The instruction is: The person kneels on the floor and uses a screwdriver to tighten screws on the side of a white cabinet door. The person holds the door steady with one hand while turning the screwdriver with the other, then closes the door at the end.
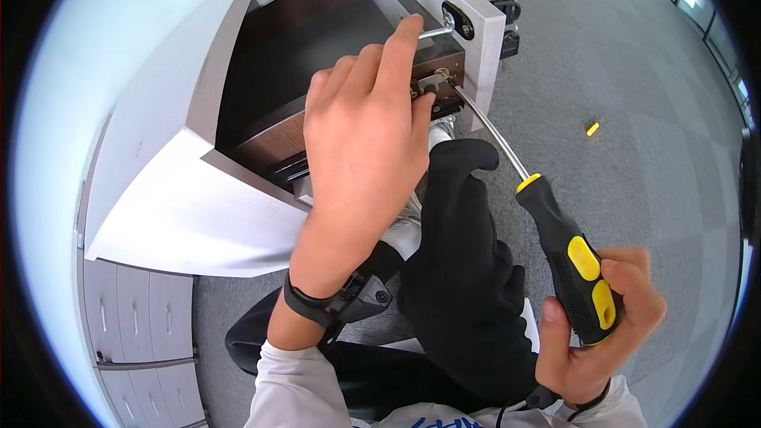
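A drawer (333,16) with dark brown inner walls is pulled out of a white cabinet (151,190). My left hand (361,127) lies along the drawer's near side wall. Its thumb presses beside a small metal fitting (432,79), and its index finger reaches over the top edge near a silver rod (434,32) at the lock. My right hand (606,325) grips the black and yellow handle of a screwdriver (559,230). The screwdriver's tip meets the fitting, close to the white drawer front (479,40). My left palm covers part of the wall.
A small yellow piece (593,129) lies on the grey carpet (634,190) to the right. Black parts (507,28) stick out past the drawer front. My black-clad leg (468,269) is below the drawer. More drawer cabinets (135,309) stand at lower left.
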The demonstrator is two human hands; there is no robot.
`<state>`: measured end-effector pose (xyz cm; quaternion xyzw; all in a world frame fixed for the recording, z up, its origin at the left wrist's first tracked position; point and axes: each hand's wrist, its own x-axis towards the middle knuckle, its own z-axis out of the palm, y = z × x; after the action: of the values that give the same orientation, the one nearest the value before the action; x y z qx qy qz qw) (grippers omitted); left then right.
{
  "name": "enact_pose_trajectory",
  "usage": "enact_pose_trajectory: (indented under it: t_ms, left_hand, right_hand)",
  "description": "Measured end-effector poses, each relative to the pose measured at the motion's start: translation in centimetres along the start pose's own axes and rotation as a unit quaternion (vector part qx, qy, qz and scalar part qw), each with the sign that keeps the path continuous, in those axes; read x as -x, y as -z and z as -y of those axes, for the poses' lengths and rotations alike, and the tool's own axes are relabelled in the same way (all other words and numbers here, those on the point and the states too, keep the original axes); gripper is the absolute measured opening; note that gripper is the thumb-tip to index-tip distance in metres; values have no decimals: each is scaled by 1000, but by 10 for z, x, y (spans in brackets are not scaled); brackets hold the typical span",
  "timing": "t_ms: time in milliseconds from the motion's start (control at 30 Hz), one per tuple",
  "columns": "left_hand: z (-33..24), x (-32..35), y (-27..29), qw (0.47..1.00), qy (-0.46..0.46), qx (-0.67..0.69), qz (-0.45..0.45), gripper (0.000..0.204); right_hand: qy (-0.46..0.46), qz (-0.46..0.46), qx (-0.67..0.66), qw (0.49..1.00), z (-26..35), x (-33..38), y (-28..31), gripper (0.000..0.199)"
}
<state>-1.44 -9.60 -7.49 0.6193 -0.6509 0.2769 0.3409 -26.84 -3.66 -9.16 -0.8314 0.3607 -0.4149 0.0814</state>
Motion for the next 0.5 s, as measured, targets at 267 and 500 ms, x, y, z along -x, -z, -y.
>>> enact_pose_trajectory:
  t_ms: [267, 500]
  left_hand:
    - [6, 3, 2, 999, -45, 16, 15, 34]
    - [8, 4, -9, 997, -64, -3, -35, 24]
  right_hand:
    - [-6, -61, 138, 989, 0, 14, 0, 63]
    - [-59, -32, -55, 996, -6, 4, -3, 64]
